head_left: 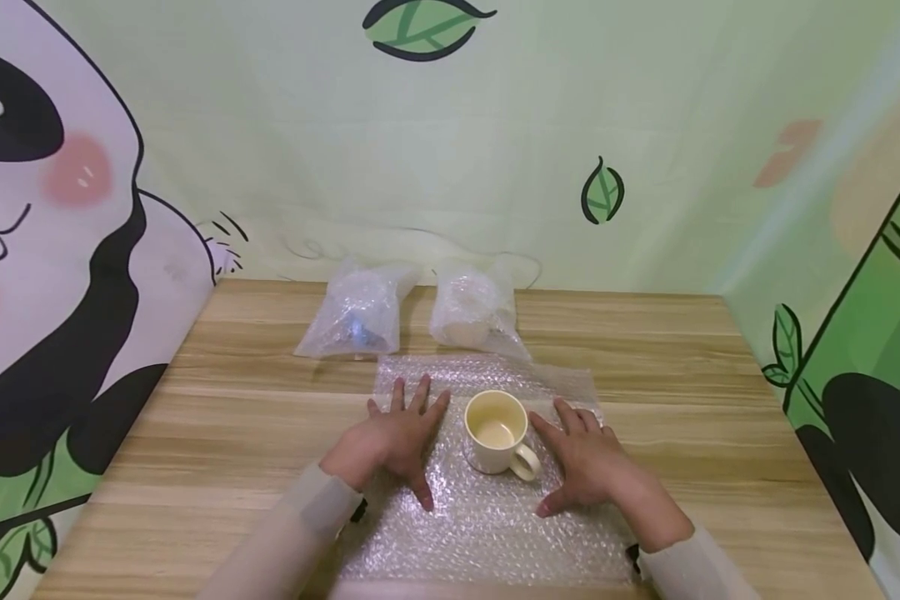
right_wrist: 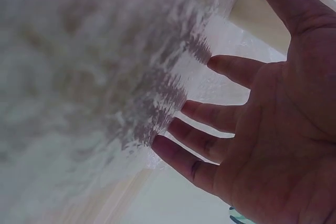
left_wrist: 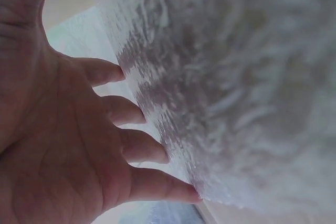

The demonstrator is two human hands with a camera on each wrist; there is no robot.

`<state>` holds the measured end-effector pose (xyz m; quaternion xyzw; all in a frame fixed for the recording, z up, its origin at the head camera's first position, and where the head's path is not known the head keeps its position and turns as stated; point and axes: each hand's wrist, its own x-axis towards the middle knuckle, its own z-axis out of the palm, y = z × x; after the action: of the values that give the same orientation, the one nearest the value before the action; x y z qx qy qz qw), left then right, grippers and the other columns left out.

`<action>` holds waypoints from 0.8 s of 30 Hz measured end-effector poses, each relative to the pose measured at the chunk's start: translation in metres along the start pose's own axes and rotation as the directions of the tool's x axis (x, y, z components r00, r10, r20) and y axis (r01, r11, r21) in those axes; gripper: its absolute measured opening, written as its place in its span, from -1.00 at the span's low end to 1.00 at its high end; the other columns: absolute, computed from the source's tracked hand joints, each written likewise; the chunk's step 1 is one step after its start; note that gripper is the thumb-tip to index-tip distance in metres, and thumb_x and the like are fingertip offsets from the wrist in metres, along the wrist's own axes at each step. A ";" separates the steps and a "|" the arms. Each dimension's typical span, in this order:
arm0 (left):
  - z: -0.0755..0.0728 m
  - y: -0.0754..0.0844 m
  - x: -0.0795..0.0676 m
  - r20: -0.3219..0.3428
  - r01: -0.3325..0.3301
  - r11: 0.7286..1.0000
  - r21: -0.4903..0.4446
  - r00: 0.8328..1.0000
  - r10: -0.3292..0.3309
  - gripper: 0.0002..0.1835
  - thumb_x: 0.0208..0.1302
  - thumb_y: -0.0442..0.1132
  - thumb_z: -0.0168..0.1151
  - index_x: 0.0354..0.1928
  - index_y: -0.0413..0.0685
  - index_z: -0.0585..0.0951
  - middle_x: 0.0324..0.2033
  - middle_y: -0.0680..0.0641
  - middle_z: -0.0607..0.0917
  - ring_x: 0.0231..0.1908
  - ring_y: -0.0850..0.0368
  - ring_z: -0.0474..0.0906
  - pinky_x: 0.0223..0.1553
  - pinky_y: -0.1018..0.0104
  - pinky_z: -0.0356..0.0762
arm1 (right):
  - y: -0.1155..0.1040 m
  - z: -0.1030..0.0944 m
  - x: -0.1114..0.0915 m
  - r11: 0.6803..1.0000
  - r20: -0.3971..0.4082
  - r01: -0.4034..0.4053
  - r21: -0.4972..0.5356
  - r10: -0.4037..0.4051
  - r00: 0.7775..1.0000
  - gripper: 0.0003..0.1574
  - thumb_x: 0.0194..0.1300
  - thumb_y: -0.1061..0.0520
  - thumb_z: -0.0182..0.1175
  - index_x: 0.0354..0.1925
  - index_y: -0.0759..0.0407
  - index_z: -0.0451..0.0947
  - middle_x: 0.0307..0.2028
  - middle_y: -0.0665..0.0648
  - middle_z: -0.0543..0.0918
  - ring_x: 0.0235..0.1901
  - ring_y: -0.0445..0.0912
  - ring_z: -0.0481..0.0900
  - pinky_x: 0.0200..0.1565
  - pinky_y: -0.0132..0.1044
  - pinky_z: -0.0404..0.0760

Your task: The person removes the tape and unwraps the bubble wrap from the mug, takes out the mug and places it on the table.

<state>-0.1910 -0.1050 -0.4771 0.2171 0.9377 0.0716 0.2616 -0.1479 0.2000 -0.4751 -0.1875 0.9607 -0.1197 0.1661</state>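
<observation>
A cream mug (head_left: 487, 457) with a pale yellow inside stands upright on a flat sheet of bubble wrap (head_left: 487, 537). Its handle points toward the near right. My left hand (head_left: 399, 437) is left of the mug, fingers spread, apart from it. To the mug's right, my right hand (head_left: 591, 460) also has its fingers spread, its index fingertip close to the rim in the head view. In the left wrist view, the fingertips of the left hand (left_wrist: 63, 129) touch the bubble wrap; the right wrist view shows the right hand (right_wrist: 278, 124) touching it likewise. Neither hand holds anything.
Two bubble-wrapped bundles stand at the back of the wooden table (head_left: 255, 433): the left bundle (head_left: 362, 304) shows something blue inside, the right bundle (head_left: 471, 304) something pale. Behind the table's far edge hangs a green printed backdrop (head_left: 330, 133) with a panda and leaves.
</observation>
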 end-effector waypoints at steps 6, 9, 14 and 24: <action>0.000 -0.003 0.003 -0.002 -0.025 1.000 -0.013 1.000 0.025 0.79 -0.60 0.33 0.75 0.68 0.16 -0.24 0.62 -0.28 -0.43 0.55 -0.56 -0.49 0.33 -0.75 -0.21 | 0.001 0.002 0.000 1.000 -0.002 -0.017 0.004 0.017 1.000 0.66 -0.33 -0.43 0.67 0.62 0.03 0.12 0.58 0.49 0.05 0.47 0.47 0.14 0.30 0.51 0.32; -0.001 -0.004 0.002 -0.003 -0.031 0.999 -0.014 1.000 0.031 0.78 -0.60 0.33 0.75 0.68 0.16 -0.24 0.62 -0.28 -0.43 0.55 -0.56 -0.50 0.32 -0.75 -0.22 | 0.000 0.002 -0.001 1.000 0.001 -0.025 0.006 0.025 1.000 0.66 -0.33 -0.43 0.67 0.62 0.02 0.13 0.58 0.48 0.05 0.48 0.46 0.14 0.31 0.49 0.33; 0.000 -0.005 0.002 -0.016 -0.036 0.999 -0.017 0.999 0.036 0.78 -0.60 0.33 0.74 0.68 0.16 -0.23 0.62 -0.27 -0.42 0.55 -0.56 -0.49 0.32 -0.75 -0.23 | -0.001 0.001 -0.001 0.999 0.005 -0.032 0.023 0.031 0.999 0.65 -0.33 -0.42 0.67 0.62 0.02 0.14 0.58 0.48 0.04 0.49 0.46 0.12 0.32 0.49 0.30; 0.000 -0.002 -0.006 -0.038 -0.036 0.999 -0.002 0.999 0.036 0.73 -0.53 0.33 0.73 0.69 0.12 -0.19 0.63 -0.30 -0.38 0.57 -0.49 -0.49 0.43 -0.62 -0.35 | -0.001 -0.003 -0.003 0.999 -0.006 -0.026 0.028 0.027 1.000 0.63 -0.31 -0.40 0.67 0.61 0.04 0.15 0.59 0.48 0.01 0.51 0.47 0.08 0.37 0.51 0.24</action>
<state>-0.1869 -0.1095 -0.4752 0.2322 0.9384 0.0815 0.2427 -0.1462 0.2011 -0.4714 -0.1719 0.9619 -0.1317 0.1670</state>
